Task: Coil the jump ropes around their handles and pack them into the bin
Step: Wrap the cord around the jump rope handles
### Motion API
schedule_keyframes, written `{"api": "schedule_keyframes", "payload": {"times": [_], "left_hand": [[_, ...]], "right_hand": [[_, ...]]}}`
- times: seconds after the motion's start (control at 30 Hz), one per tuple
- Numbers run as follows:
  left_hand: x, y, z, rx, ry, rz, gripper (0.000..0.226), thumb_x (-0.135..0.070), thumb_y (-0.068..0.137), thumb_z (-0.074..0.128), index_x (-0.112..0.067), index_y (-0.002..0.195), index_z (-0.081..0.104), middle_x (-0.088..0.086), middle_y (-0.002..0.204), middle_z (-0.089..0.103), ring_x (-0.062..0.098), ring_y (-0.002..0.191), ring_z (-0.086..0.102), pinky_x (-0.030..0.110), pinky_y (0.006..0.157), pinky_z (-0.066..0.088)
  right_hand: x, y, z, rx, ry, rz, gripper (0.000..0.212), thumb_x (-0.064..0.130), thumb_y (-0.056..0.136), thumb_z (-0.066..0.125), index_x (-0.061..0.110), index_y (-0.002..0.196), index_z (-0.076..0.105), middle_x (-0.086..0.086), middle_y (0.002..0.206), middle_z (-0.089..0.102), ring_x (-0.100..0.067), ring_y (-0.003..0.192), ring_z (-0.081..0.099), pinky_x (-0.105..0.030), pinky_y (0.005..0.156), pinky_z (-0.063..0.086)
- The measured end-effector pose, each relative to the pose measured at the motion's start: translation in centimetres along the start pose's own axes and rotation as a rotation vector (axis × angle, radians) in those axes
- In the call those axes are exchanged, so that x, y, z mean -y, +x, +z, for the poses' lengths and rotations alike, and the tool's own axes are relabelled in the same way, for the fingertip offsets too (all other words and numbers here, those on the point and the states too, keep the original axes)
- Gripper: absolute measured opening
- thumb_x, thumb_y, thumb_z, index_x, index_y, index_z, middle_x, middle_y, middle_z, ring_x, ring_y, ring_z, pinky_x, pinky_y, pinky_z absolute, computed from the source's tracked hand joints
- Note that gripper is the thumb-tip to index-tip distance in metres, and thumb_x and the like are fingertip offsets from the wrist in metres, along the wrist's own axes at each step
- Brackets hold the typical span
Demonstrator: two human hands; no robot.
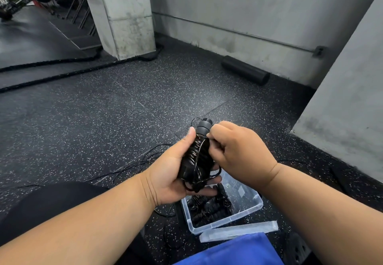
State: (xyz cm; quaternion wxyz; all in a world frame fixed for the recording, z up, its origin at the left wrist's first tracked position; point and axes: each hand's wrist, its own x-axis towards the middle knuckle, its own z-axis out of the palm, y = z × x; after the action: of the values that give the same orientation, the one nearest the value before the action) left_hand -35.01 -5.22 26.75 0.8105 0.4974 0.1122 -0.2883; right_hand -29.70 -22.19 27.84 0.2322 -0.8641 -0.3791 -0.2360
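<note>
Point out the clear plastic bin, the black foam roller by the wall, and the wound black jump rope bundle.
Clear plastic bin (253, 202): head view, bare right wall.
Black foam roller (244, 70): head view, mid-length.
Wound black jump rope bundle (199, 157): head view, coiled middle.

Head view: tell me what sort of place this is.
Probably a gym. Speckled rubber floor, a thick battle rope laid across it, a foam roller by the wall, and jump ropes in a clear bin.

- Jump rope cord (196, 155): glossy black, plastic-looking.
- Bin (246, 208): clear, smooth plastic.
- Floor (103, 109): matt, speckled rubber.
- Wall (248, 5): rough, stained concrete.
</note>
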Motion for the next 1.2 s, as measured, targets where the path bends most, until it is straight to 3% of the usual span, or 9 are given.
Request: {"api": "schedule_keyframes", "payload": {"times": [0.1,0.2,0.3,0.4,0.63,0.77,0.93,1.03,1.2], "left_hand": [[-0.1,-0.1,0.3,-0.059,-0.005,-0.008,0.067,-0.081,0.09,0.047,-0.025,0.098,0.08,0.009,0.093,0.073,0.031,0.08,0.075,0.043,0.067,0.063],[0.0,-0.1,0.6,-0.09,-0.006,0.001,0.054,-0.07,0.094,0.052,-0.023,0.098,0.078,0.008,0.088,0.071,0.028,0.078,0.072,0.04,0.062,0.062],[0.1,0.1,0.3,-0.122,0.02,-0.002,0.049,-0.065,0.093,0.052,-0.021,0.103,0.073,0.009,0.088,0.069,0.025,0.076,0.07,0.037,0.065,0.06],[0.3,0.1,0.2,-0.139,0.045,-0.003,0.047,-0.062,0.095,0.05,-0.022,0.103,0.072,0.009,0.089,0.07,0.024,0.073,0.07,0.037,0.069,0.057],[0.3,0.3,-0.2,-0.126,0.04,0.027,0.052,-0.061,0.096,0.05,-0.017,0.118,0.069,0.011,0.095,0.07,0.024,0.072,0.07,0.037,0.066,0.057],[0.5,0.0,0.2,-0.122,0.065,0.045,0.047,-0.055,0.101,0.049,-0.015,0.118,0.069,0.011,0.093,0.07,0.024,0.075,0.068,0.034,0.058,0.06],[0.8,0.0,0.1,-0.149,0.083,0.073,0.044,-0.051,0.1,0.054,-0.013,0.117,0.07,0.012,0.094,0.072,0.027,0.074,0.071,0.035,0.063,0.062],[0.9,0.2,0.2,-0.157,0.074,0.089,0.042,-0.049,0.101,0.055,-0.012,0.114,0.069,0.013,0.092,0.071,0.026,0.072,0.07,0.035,0.062,0.061],[0.9,0.2,0.0,-0.104,0.073,0.071,0.048,-0.054,0.089,0.064,-0.011,0.112,0.07,0.012,0.091,0.072,0.027,0.073,0.07,0.034,0.061,0.061]], "right_hand": [[0.2,-0.1,0.3,0.001,0.003,-0.001,0.027,0.009,0.086,0.067,0.016,0.074,0.045,0.0,0.073,0.048,-0.028,0.056,0.046,-0.041,0.047,0.042],[0.2,-0.3,0.6,0.007,0.08,0.089,0.023,0.012,0.086,0.068,0.02,0.075,0.05,0.011,0.072,0.043,-0.013,0.061,0.041,-0.032,0.054,0.037],[0.1,-0.6,0.6,0.058,0.219,0.203,0.015,0.014,0.084,0.072,0.024,0.081,0.062,0.014,0.076,0.051,-0.006,0.068,0.052,-0.019,0.06,0.039],[0.1,-0.5,0.2,0.127,0.313,0.278,0.015,0.011,0.083,0.074,0.024,0.083,0.067,0.01,0.084,0.06,-0.011,0.069,0.061,-0.015,0.063,0.045],[-0.6,-0.1,-0.6,0.226,0.48,0.345,0.027,0.001,0.091,0.062,0.026,0.089,0.074,0.01,0.09,0.063,-0.008,0.073,0.06,-0.015,0.068,0.043],[-1.2,0.2,-1.1,0.294,0.547,0.374,0.027,0.005,0.092,0.071,0.031,0.084,0.073,0.007,0.095,0.062,-0.024,0.073,0.063,-0.033,0.073,0.056],[-1.6,0.2,-1.1,0.273,0.398,0.373,0.013,0.02,0.085,0.083,0.027,0.079,0.073,0.009,0.08,0.062,-0.007,0.067,0.057,-0.016,0.065,0.043],[-1.9,0.2,-1.5,0.359,0.419,0.404,0.01,0.025,0.09,0.078,0.024,0.081,0.075,0.003,0.065,0.059,-0.003,0.057,0.046,-0.021,0.057,0.039],[-2.3,0.5,-2.4,0.452,0.636,0.432,0.003,0.012,0.09,0.079,0.014,0.088,0.078,-0.014,0.071,0.069,-0.007,0.059,0.055,-0.021,0.057,0.044]]}}
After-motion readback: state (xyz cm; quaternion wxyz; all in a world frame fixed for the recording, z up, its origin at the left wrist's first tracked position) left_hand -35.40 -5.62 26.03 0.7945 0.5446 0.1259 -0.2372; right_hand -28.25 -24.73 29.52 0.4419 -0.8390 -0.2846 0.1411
